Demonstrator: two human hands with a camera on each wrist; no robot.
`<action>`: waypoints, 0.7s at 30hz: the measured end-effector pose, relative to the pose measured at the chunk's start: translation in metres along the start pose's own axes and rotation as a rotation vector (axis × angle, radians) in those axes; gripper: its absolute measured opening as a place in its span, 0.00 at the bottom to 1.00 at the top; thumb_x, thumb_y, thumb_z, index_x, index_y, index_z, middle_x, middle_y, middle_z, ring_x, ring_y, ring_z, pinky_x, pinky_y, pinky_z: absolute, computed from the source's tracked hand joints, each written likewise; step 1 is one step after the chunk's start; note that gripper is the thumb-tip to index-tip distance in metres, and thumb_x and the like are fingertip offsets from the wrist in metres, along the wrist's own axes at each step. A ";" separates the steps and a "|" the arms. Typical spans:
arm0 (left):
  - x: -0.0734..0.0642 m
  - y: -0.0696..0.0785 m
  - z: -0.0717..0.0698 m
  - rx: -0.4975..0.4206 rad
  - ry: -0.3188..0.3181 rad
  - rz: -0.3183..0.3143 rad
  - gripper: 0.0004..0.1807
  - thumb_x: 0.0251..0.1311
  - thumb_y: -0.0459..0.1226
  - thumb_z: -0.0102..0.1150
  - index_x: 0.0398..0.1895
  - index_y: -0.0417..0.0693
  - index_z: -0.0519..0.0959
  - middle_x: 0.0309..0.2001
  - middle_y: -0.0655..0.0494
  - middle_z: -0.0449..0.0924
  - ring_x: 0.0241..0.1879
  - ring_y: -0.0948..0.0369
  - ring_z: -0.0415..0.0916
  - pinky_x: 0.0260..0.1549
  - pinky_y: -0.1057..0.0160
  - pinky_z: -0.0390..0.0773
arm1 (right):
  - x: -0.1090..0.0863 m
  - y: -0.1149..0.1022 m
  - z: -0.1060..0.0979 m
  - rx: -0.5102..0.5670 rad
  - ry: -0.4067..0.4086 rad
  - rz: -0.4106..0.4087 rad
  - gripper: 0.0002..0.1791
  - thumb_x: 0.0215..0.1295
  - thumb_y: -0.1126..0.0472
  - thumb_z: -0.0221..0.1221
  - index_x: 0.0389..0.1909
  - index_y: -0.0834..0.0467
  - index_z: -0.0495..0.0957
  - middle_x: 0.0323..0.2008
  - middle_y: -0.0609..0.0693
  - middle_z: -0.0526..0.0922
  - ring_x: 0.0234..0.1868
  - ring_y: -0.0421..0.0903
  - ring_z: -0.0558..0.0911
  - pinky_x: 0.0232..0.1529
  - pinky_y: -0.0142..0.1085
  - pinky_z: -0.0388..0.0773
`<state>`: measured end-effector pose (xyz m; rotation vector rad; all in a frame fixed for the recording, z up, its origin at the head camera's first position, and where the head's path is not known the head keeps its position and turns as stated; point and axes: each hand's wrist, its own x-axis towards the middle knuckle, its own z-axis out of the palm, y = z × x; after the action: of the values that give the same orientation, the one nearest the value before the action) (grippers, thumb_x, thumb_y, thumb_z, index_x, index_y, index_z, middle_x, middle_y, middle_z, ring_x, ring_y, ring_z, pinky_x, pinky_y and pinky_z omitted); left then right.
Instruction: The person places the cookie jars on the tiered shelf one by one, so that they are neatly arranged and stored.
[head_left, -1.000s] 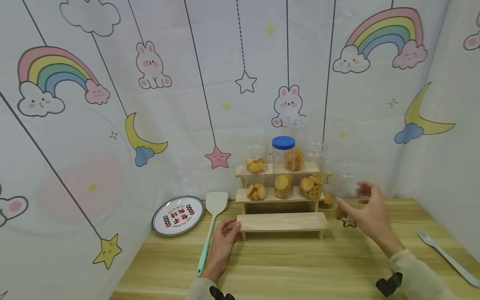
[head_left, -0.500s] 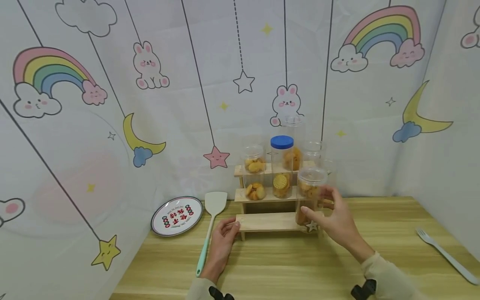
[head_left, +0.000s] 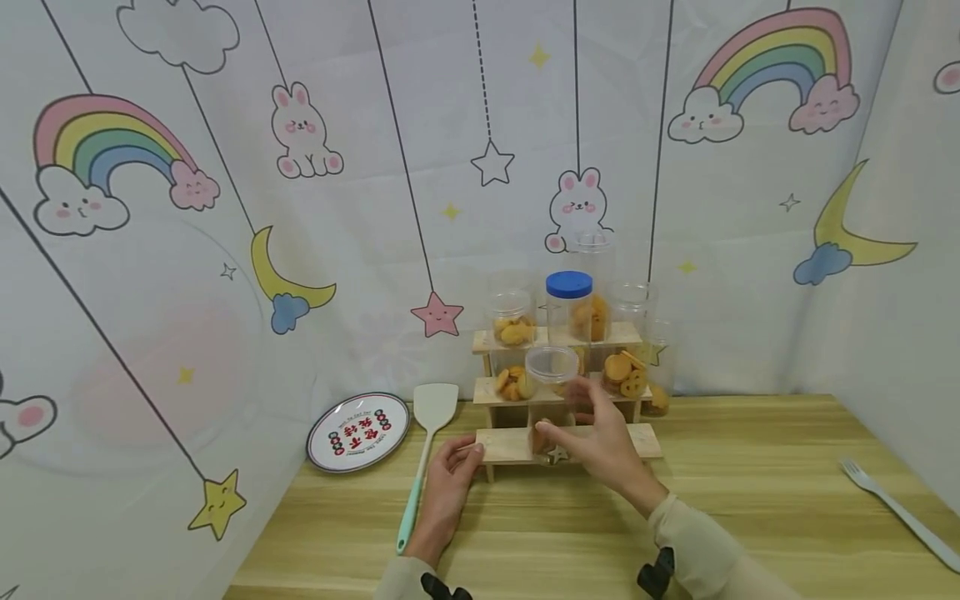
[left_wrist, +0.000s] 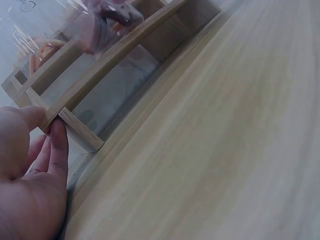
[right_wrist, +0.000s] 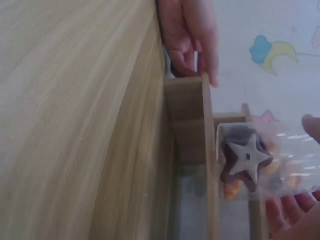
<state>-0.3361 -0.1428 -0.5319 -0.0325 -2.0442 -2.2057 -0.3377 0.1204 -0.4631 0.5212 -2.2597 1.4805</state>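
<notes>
My right hand (head_left: 613, 448) grips a clear jar (head_left: 551, 367) around its side. The jar stands upright over the lowest board of a three-step wooden rack (head_left: 633, 440), its base right at the board's surface. Inside it, a brown-edged star cookie (right_wrist: 247, 157) shows in the right wrist view. At the rack's left end, my left hand (head_left: 444, 493) pinches the lowest board, thumb above and fingers (left_wrist: 58, 150) below. On the upper steps stand several clear jars of cookies, among them a tall one with a blue lid (head_left: 569, 285).
A round plate with red lettering (head_left: 358, 432) lies left of the rack, with a white-headed spatula (head_left: 422, 454) beside it. Far right on the wooden table (head_left: 757, 500) lies a pale fork (head_left: 896, 512). Another clear jar (head_left: 660, 375) stands behind the rack's right end.
My right hand has taken the star cookie jar from the right of the rack and carried it left over the lowest board. The left hand has kept its place.
</notes>
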 end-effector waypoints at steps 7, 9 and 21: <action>0.000 0.000 0.000 -0.001 -0.004 0.007 0.23 0.78 0.38 0.64 0.68 0.33 0.76 0.60 0.35 0.84 0.50 0.66 0.84 0.52 0.69 0.85 | 0.004 0.003 0.012 -0.064 0.027 -0.024 0.48 0.59 0.49 0.82 0.76 0.57 0.68 0.63 0.56 0.79 0.64 0.54 0.81 0.62 0.50 0.87; 0.002 -0.001 0.000 -0.003 -0.003 0.004 0.23 0.78 0.38 0.64 0.68 0.34 0.76 0.60 0.36 0.84 0.50 0.66 0.84 0.52 0.70 0.85 | 0.003 0.004 0.013 -0.084 0.022 -0.013 0.48 0.58 0.50 0.82 0.75 0.57 0.69 0.61 0.56 0.79 0.61 0.54 0.82 0.61 0.51 0.88; 0.002 -0.003 0.000 -0.022 -0.004 -0.001 0.23 0.77 0.38 0.65 0.68 0.33 0.75 0.59 0.38 0.85 0.49 0.67 0.84 0.52 0.70 0.85 | -0.013 0.021 0.008 -0.094 -0.072 0.067 0.52 0.56 0.52 0.84 0.77 0.57 0.66 0.63 0.57 0.79 0.61 0.54 0.82 0.60 0.50 0.87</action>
<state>-0.3388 -0.1432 -0.5347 -0.0373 -2.0228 -2.2300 -0.3383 0.1217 -0.4886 0.4816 -2.4118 1.3991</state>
